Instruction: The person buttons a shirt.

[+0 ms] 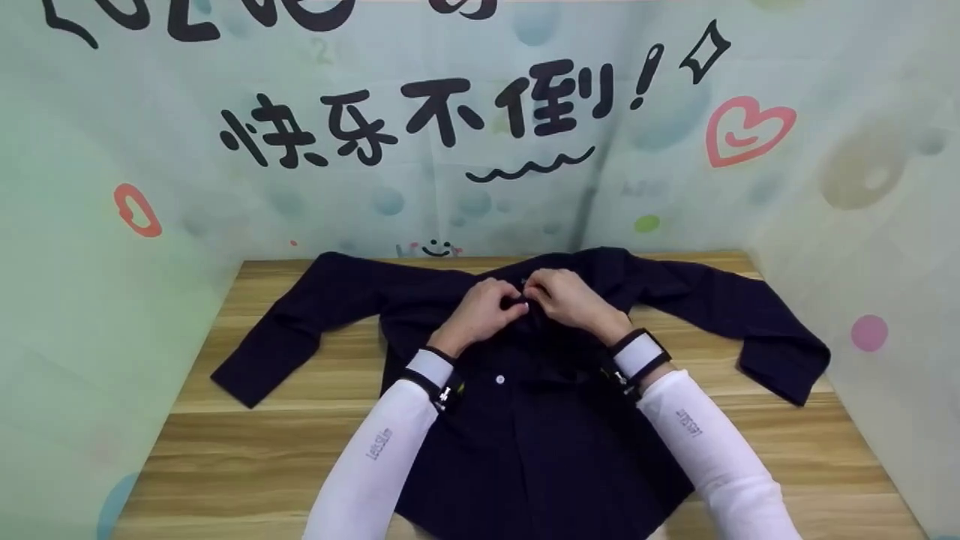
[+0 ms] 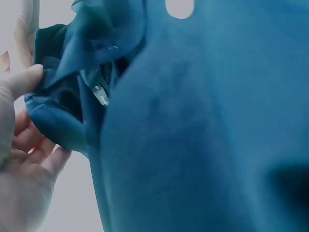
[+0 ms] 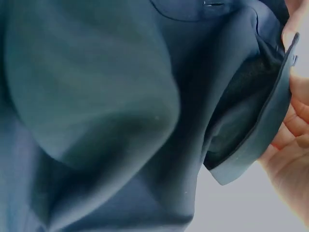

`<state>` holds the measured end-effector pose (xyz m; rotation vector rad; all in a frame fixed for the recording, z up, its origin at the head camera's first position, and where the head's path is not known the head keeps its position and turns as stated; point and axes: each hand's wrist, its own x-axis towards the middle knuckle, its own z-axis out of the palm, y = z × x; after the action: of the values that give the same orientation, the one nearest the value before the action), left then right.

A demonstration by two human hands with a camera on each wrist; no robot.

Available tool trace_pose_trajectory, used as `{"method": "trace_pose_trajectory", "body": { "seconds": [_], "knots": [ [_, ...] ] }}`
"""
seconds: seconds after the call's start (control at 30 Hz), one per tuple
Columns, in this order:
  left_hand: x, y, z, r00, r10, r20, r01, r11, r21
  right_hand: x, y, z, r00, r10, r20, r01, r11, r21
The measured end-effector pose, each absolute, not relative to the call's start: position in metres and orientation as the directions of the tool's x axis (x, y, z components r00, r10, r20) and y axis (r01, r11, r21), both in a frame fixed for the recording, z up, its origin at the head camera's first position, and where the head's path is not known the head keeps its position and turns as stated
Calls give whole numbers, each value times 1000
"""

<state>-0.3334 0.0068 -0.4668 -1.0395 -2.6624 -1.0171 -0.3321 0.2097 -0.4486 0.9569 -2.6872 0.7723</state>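
On wood-grain tabletop [image 1: 199,457], dark navy long-sleeved cloth shirt [image 1: 469,457]; head view alone shows both sleeves [image 1: 281,337] spread, wrist views rumpled folds [image 3: 140,111] close up. Left hand [image 1: 480,311] and right hand [image 1: 576,298] pinch upper front [image 1: 517,337] between fingers [image 1: 544,279]; small round white button [image 1: 500,379] below.

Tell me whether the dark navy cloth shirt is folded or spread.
Spread: the dark navy cloth shirt lies across the striped wooden table, both long sleeves out to the sides.
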Motion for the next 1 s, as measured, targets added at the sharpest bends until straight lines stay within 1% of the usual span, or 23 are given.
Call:
{"method": "trace_pose_trajectory", "body": {
  "seconds": [0.23,0.4,0.53,0.67,0.73,0.87,0.93,1.0],
  "knots": [
    [-332,8,-467,-757,562,333,648,578,496,-329,202,-453,-778,-493,389,-622,687,-374],
    [-331,7,-470,-748,546,378,664,599,448,-328,201,-455,-774,-474,421,-624,684,-377],
    [-329,7,-471,-738,539,407,674,613,412,-329,206,-455,-784,-457,420,-609,698,-377],
    [-327,4,-465,-734,542,409,678,617,399,-324,217,-450,-791,-437,429,-595,713,-371],
    [-325,-3,-459,-729,547,412,684,615,392,-318,225,-446,-775,-432,460,-607,711,-355],
    [-319,-26,-452,-724,563,400,689,625,367,-301,238,-440,-718,-460,523,-660,689,-300],
    [-314,-37,-452,-734,573,364,678,641,358,-291,243,-441,-697,-503,511,-688,671,-277],
    [-309,-46,-455,-741,589,322,671,654,349,-284,247,-445,-694,-551,465,-702,660,-266]
  ]
}}
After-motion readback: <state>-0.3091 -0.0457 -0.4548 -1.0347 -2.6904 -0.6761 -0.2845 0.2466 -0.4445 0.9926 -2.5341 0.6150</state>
